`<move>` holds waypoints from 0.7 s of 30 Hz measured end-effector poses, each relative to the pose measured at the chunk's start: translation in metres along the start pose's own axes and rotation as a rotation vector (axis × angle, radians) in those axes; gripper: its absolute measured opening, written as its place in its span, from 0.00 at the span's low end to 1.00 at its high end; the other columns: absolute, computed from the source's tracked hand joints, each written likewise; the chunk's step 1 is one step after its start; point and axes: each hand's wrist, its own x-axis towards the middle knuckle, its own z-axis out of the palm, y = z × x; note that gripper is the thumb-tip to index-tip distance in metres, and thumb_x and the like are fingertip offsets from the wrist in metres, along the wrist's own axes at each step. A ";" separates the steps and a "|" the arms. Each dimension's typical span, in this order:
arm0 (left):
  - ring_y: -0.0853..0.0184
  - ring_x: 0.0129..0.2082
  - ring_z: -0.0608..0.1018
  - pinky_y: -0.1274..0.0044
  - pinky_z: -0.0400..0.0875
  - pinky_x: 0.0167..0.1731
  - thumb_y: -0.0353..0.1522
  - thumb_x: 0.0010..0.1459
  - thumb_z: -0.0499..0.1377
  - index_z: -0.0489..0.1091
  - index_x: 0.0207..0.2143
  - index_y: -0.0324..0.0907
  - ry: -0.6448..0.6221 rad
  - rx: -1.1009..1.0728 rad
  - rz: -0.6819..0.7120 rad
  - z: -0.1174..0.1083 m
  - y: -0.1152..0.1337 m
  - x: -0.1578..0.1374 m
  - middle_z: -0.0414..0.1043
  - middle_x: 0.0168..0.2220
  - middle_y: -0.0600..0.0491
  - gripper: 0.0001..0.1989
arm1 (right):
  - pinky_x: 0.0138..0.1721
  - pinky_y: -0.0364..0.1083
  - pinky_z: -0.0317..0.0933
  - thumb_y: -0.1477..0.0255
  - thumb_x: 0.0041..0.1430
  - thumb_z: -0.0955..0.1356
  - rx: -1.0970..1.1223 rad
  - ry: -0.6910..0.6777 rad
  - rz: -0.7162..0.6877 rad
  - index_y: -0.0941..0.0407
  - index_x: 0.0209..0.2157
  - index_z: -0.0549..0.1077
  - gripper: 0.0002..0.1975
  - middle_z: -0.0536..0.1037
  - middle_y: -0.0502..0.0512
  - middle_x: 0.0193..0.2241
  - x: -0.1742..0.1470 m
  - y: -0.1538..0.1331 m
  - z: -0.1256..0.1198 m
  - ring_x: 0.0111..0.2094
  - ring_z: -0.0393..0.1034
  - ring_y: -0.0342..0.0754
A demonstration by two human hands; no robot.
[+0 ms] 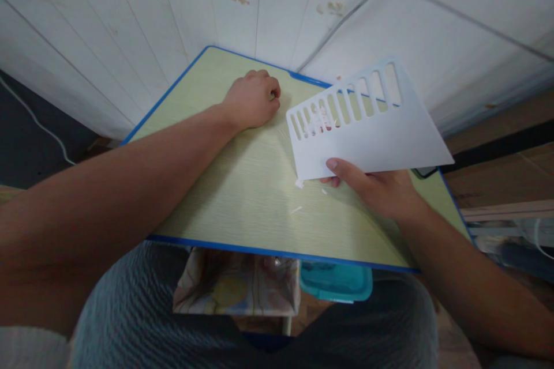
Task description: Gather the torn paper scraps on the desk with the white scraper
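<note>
My right hand (367, 184) holds a white card (367, 144) by its near edge, thumb on top and fingers underneath. A row of rounded slots is cut along the card's far side, growing longer toward the right. The card is raised and tilted over the table (242, 196). Through the slots shows something whitish and reddish (319, 118), too covered to name. My left hand (255, 98) rests on the tabletop left of the card, its fingers curled in; whether anything is inside them is hidden. Small white scraps (299, 183) lie near the card's lower left corner.
The table has a blue rim, and a white panelled wall (182, 6) rises behind it. A grey cable (359, 8) runs down the wall. Below the near edge are a patterned fabric container (238, 288) and a turquoise plastic box (336, 282). A dark-edged object (426, 173) lies partly hidden at right.
</note>
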 end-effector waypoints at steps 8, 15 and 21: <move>0.45 0.65 0.79 0.52 0.74 0.67 0.36 0.71 0.57 0.85 0.56 0.50 -0.011 0.048 -0.012 -0.005 0.006 -0.002 0.82 0.62 0.45 0.20 | 0.47 0.59 0.84 0.54 0.77 0.76 -0.013 -0.005 0.016 0.46 0.25 0.77 0.24 0.85 0.53 0.26 0.000 -0.002 -0.002 0.33 0.85 0.59; 0.45 0.65 0.76 0.54 0.72 0.68 0.40 0.72 0.58 0.84 0.60 0.52 -0.003 0.005 0.001 -0.002 0.002 -0.002 0.84 0.61 0.47 0.20 | 0.42 0.57 0.85 0.49 0.75 0.76 0.034 -0.011 0.064 0.45 0.24 0.75 0.26 0.84 0.53 0.24 0.003 -0.003 -0.001 0.30 0.84 0.59; 0.44 0.67 0.74 0.52 0.69 0.71 0.44 0.71 0.59 0.83 0.62 0.52 -0.026 -0.012 -0.023 -0.002 0.001 -0.001 0.83 0.63 0.48 0.23 | 0.43 0.58 0.84 0.56 0.73 0.77 0.050 0.026 0.085 0.46 0.25 0.75 0.22 0.84 0.53 0.24 0.005 -0.002 -0.001 0.31 0.84 0.58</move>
